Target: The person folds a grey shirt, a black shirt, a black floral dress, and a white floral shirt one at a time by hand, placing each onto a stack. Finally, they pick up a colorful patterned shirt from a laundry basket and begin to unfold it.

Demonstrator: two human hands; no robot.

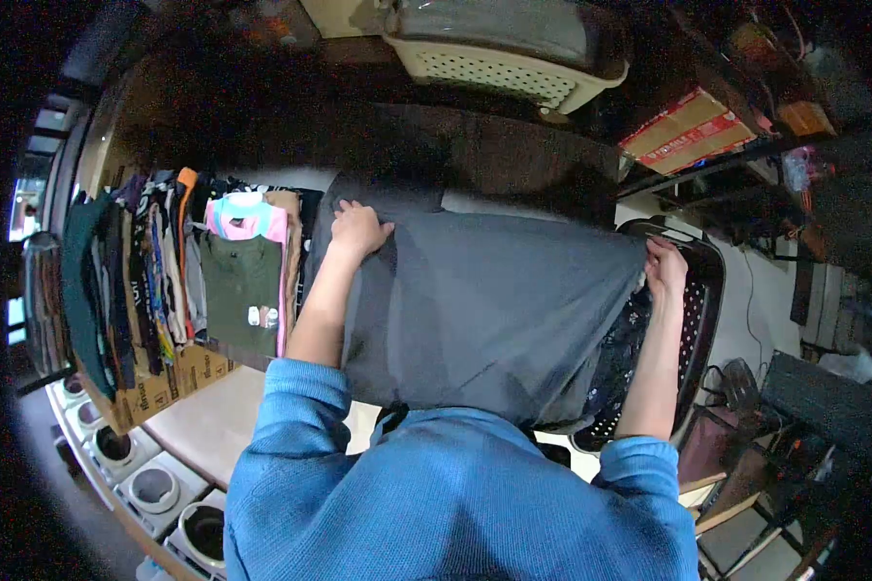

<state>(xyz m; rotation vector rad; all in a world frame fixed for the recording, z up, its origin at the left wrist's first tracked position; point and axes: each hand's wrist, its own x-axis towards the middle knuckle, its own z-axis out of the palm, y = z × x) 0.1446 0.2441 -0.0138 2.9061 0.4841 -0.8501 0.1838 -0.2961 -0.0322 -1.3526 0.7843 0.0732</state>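
Note:
A large dark grey cloth [494, 300] is spread in front of me, its near edge close to my blue top. On its upper left part lies my left hand [356, 230], fingers apart, touching the fabric. At the cloth's upper right corner my right hand [665, 266] pinches the edge. Beneath that side, a dark patterned fabric [622, 353] shows in a dark perforated basket [704, 310]. Left of the cloth stand rows of folded clothes [170, 266], with a dark green folded garment [240, 290] nearest.
A cream perforated basket [494, 77] sits beyond the cloth. A red and brown cardboard box [688, 131] is at the upper right. Round white-rimmed containers [153, 489] line the lower left. A cardboard box [189, 382] lies under the folded clothes.

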